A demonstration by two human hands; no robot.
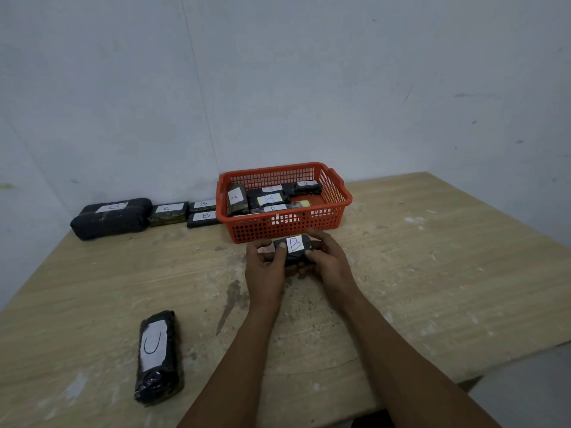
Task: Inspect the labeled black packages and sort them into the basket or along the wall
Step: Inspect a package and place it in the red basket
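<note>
**Checking the B pack before I sort it**

Far left, a row of black packs (148, 215) is sitting along the wall (123, 103), marked B and C. Nearer to me on the left, a long pack marked C (158, 356) is lying alone on the table (432, 273), waiting.

In the middle, my left hand (265, 267) is curling round one end of a small pack marked B (294, 250). My right hand (324, 261) is gripping the other end. I am holding it just in front of the red basket (284, 225), label up.

I think I should be turning it slowly with both hands, keeping thumbs off the label so I am reading it right.
</note>
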